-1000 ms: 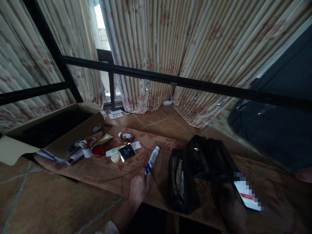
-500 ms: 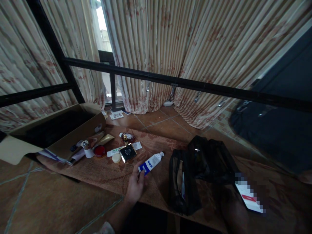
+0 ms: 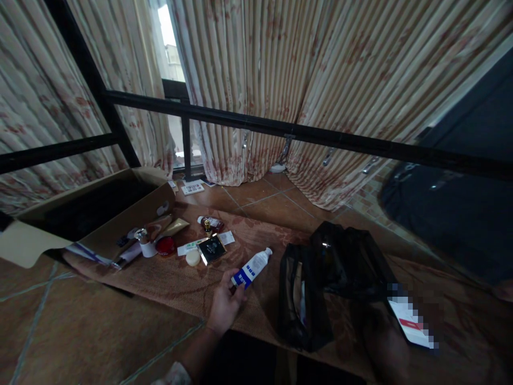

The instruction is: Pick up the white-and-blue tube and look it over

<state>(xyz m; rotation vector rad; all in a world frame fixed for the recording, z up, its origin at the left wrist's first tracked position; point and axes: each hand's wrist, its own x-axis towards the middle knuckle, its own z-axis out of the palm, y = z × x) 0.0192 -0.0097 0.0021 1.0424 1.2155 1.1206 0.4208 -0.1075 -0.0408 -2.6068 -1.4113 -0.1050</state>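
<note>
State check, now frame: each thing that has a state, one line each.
left hand: gripping white and blue tube
white and blue tube: capped, lifted, tilted
black pouch: open, upright
cardboard box: open
right hand: not in view

Left hand (image 3: 225, 305) reaches forward with fingers pinched closed, forearm extended; right hand out of sight

dim room, window (image 3: 166, 32) backlight, warped blurry edges
</note>
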